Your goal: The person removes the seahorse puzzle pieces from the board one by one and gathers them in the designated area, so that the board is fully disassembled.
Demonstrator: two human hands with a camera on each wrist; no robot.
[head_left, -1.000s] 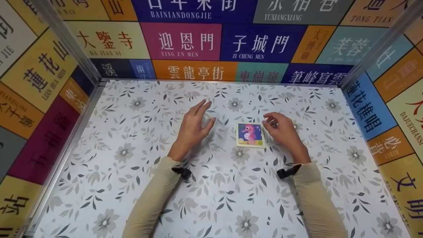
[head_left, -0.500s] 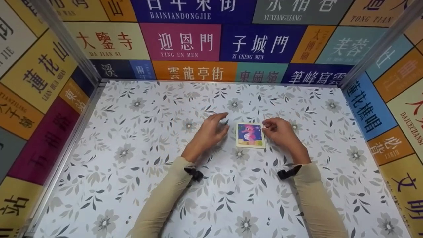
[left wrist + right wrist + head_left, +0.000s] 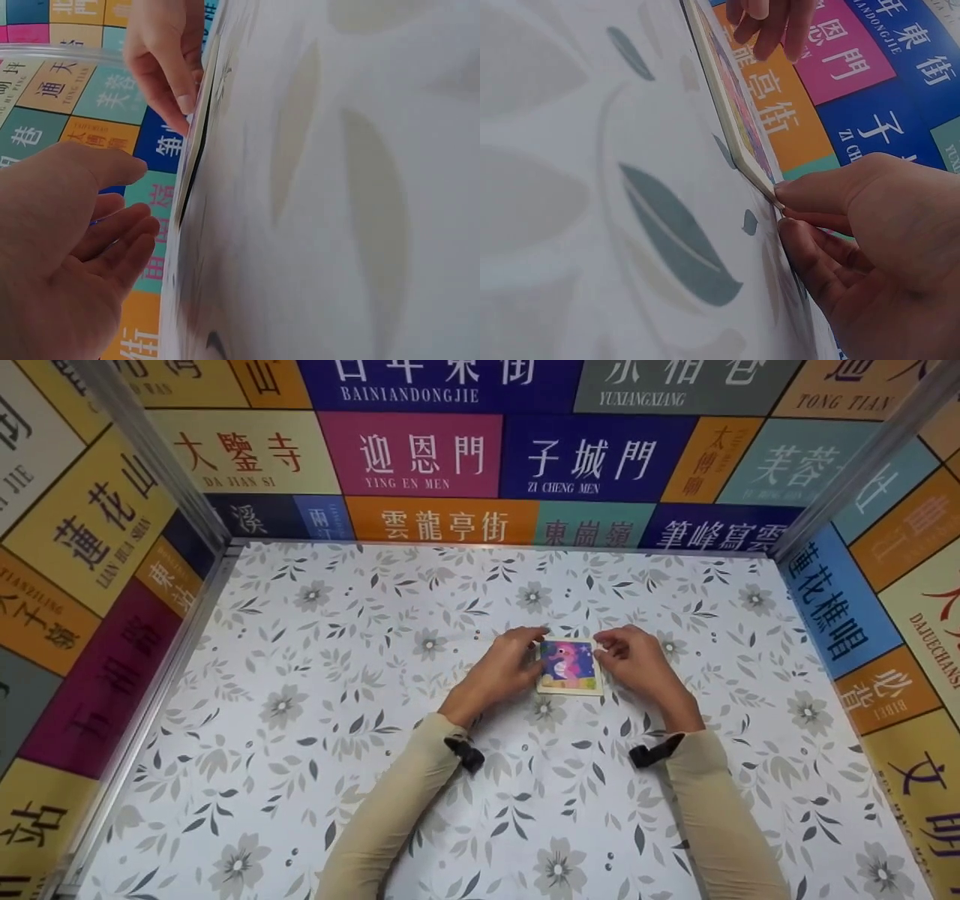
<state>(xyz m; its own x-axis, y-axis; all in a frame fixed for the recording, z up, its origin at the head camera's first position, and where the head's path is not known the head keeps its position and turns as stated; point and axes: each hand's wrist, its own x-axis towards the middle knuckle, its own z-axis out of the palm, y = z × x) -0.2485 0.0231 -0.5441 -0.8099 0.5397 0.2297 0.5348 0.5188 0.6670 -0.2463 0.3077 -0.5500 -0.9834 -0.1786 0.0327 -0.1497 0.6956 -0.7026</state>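
Note:
A small square picture board (image 3: 568,666) with a pink seahorse on blue and a thick cream rim lies on the flowered tabletop. At its right edge is my right hand (image 3: 637,660). The right wrist view shows that thumb (image 3: 814,186) and a finger pinching the board's edge. My left hand (image 3: 504,667) reaches the board's left side, its fingertips overlapping that edge in the head view. From the left wrist, this left hand (image 3: 67,225) has its thumb and loosely bent fingers apart, nothing between them. A dark gap shows under the board's edge (image 3: 196,150).
The table (image 3: 300,780) bears a white cloth with grey leaves and flowers. Panels with coloured Chinese place-name signs (image 3: 420,454) stand at the back and both sides. A metal rail (image 3: 142,712) runs along the left. Each sleeve carries a black wrist strap (image 3: 466,754).
My left hand has moved right and slightly nearer, from well left of the board to its left edge. My right thumb and fingers have drawn together at the right edge. The board has stayed put.

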